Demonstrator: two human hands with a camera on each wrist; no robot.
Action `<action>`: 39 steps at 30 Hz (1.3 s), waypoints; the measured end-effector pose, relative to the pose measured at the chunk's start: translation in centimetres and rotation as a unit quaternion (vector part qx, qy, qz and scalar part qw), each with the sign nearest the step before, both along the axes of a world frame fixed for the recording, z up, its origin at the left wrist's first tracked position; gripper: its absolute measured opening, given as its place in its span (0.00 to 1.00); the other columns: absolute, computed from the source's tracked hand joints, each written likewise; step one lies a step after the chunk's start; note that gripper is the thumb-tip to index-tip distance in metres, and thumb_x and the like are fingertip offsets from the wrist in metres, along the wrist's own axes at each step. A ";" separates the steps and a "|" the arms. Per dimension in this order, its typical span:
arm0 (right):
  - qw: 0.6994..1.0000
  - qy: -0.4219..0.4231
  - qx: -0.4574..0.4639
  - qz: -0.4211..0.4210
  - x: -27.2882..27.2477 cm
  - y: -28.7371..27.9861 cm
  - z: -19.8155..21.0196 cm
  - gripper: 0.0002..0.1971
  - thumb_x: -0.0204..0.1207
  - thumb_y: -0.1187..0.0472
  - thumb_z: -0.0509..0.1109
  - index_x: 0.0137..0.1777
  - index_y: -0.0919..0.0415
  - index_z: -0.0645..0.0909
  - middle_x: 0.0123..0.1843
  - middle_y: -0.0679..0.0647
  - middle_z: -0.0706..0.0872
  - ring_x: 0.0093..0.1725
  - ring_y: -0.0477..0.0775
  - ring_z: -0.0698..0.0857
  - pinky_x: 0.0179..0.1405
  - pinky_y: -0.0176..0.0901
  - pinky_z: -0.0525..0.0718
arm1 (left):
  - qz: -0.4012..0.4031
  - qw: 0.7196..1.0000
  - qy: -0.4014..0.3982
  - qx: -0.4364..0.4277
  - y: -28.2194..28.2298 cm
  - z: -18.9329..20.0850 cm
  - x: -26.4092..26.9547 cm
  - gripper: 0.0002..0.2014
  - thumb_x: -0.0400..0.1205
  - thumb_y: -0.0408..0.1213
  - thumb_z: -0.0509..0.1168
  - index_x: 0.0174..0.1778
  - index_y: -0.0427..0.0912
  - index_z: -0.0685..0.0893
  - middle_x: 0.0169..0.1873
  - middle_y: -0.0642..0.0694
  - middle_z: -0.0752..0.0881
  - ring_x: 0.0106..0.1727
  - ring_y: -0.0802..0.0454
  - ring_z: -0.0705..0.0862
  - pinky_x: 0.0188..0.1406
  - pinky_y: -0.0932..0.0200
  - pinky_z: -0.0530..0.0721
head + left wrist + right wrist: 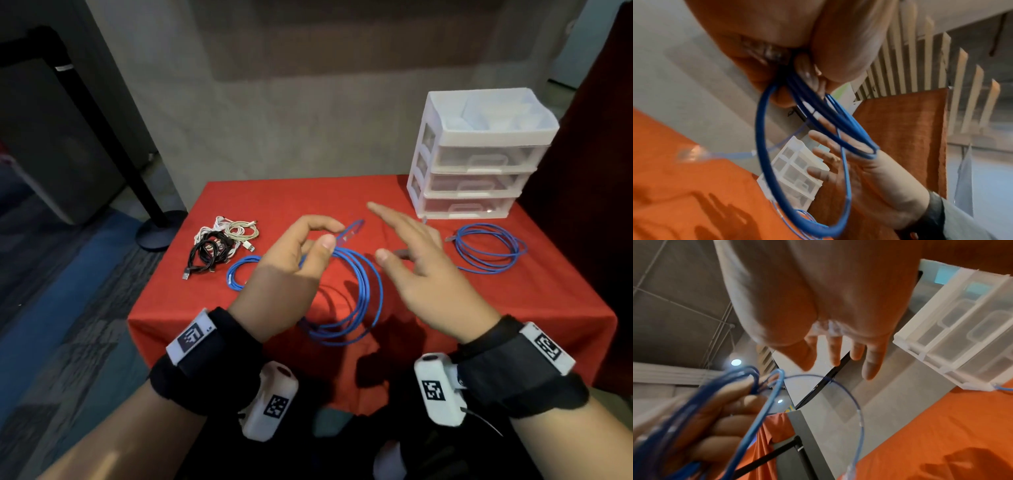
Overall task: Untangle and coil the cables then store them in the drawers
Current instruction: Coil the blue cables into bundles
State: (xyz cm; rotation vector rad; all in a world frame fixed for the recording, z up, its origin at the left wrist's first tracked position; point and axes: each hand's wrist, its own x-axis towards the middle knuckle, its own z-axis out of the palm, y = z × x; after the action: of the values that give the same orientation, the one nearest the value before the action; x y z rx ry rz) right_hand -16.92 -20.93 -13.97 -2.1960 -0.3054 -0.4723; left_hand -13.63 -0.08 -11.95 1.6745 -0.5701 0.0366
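Left hand: my left hand (291,253) pinches the coil (356,294) at its top, thumb and fingers curled round the bunched strands; the loops hang below the grip, above the red cloth (513,301).
Right hand: my right hand (421,260) is spread, fingers straight, holding nothing, just right of the coil and apart from it.
Coil axis: the loops hang roughly upright from the pinch; from the head view the long axis runs from the fingers back toward me.
Loose end: the plug (352,229) sticks out past my left fingers, pointing away and to the right, toward the drawers (479,164).
Other cables: a blue loop (489,250) lies flat in front of the drawers; a small blue coil (239,270) lies left of my hand, beside a tangle (219,246) of black and white leads.
Drawers: far right of the table, all three closed.
Writing: I can read none; only square code markers on my wristbands (195,337).
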 end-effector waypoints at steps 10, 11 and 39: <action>0.996 0.044 0.066 0.040 0.9 0.8 2.2 0.09 0.89 0.59 0.66 0.48 0.52 0.86 0.24 0.60 0.82 0.23 0.56 0.79 0.28 0.49 0.78 | -0.003 0.970 -0.069 0.235 2.2 -0.3 0.2 0.15 0.91 0.44 0.59 0.37 0.47 0.77 0.25 0.57 0.70 0.29 0.59 0.68 0.33 0.61 0.70; 0.993 0.039 0.109 0.017 1.2 0.6 2.4 0.10 0.89 0.61 0.65 0.48 0.54 0.86 0.23 0.60 0.81 0.23 0.58 0.80 0.30 0.48 0.79 | 0.005 0.969 -0.070 0.236 2.3 -0.3 0.2 0.15 0.91 0.43 0.59 0.36 0.49 0.75 0.24 0.58 0.71 0.28 0.60 0.68 0.32 0.64 0.70; 0.920 0.212 0.304 0.129 -0.2 3.2 1.4 0.08 0.88 0.61 0.66 0.55 0.60 0.86 0.40 0.55 0.90 0.28 0.45 0.71 0.22 0.35 0.65 | -0.004 0.987 0.152 -0.055 2.1 0.1 -0.2 0.17 0.93 0.42 0.52 0.43 0.38 0.77 0.26 0.47 0.61 0.25 0.53 0.58 0.22 0.61 0.65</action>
State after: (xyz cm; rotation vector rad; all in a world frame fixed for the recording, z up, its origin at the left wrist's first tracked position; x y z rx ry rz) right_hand -17.14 -17.70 -12.55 -1.5611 -0.1728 0.0668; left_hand -13.82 2.06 -11.89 1.5327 -0.3380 -0.1875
